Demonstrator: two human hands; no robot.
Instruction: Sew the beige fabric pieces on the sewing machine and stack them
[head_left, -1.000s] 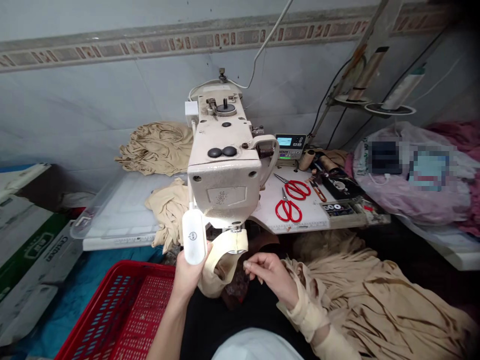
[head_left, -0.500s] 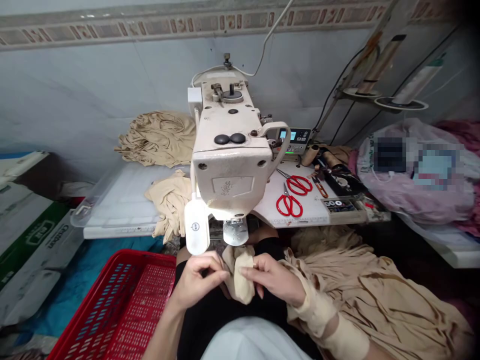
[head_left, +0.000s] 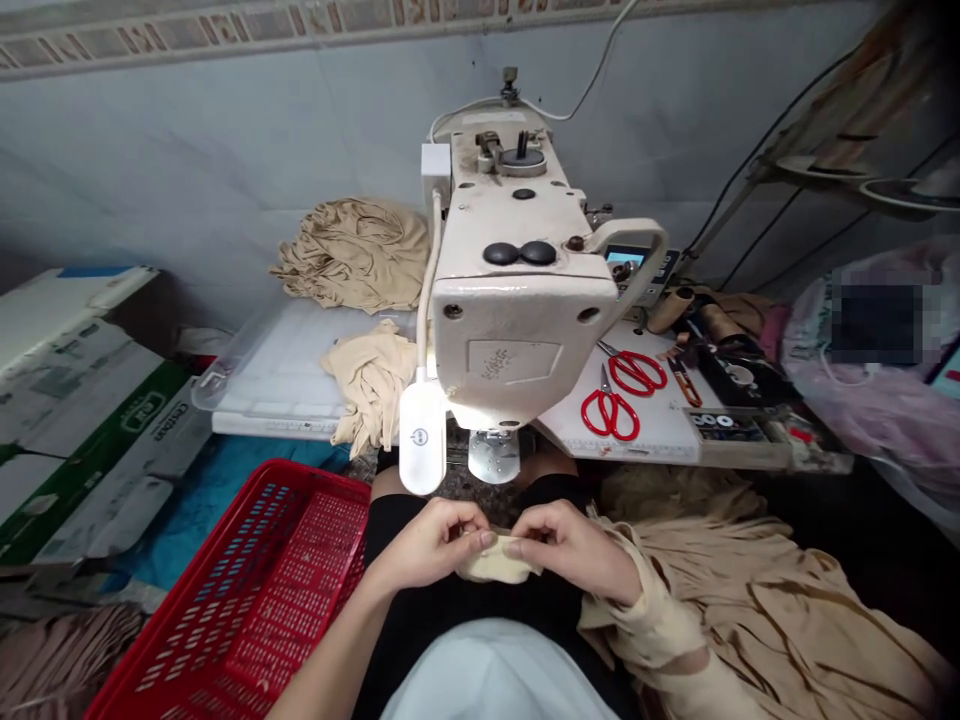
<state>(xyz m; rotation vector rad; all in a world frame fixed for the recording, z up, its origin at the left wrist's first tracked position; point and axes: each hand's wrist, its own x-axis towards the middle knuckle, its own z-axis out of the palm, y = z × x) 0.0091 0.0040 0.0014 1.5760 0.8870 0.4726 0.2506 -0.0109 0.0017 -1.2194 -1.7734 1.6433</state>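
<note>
My left hand [head_left: 427,545] and my right hand [head_left: 574,545] meet over my lap, both pinching a small folded piece of beige fabric [head_left: 495,565] between fingers and thumbs. The piece sits just below the presser foot plate [head_left: 493,457] of the cream sewing machine [head_left: 517,300]. A strip of beige cloth is draped over my right forearm [head_left: 645,630]. The white lamp head [head_left: 421,440] hangs just above my left hand.
A red plastic basket [head_left: 255,600] stands at my left. A heap of beige fabric [head_left: 772,610] lies at my right. Two red scissors [head_left: 622,395] lie on the white table [head_left: 277,390], with more beige cloth [head_left: 356,250] behind. Cardboard boxes [head_left: 82,400] sit far left.
The fabric piece came off the machine arm and down to my lap. My left hand left the lamp side and joined my right hand on the piece. The view shifted left and down.
</note>
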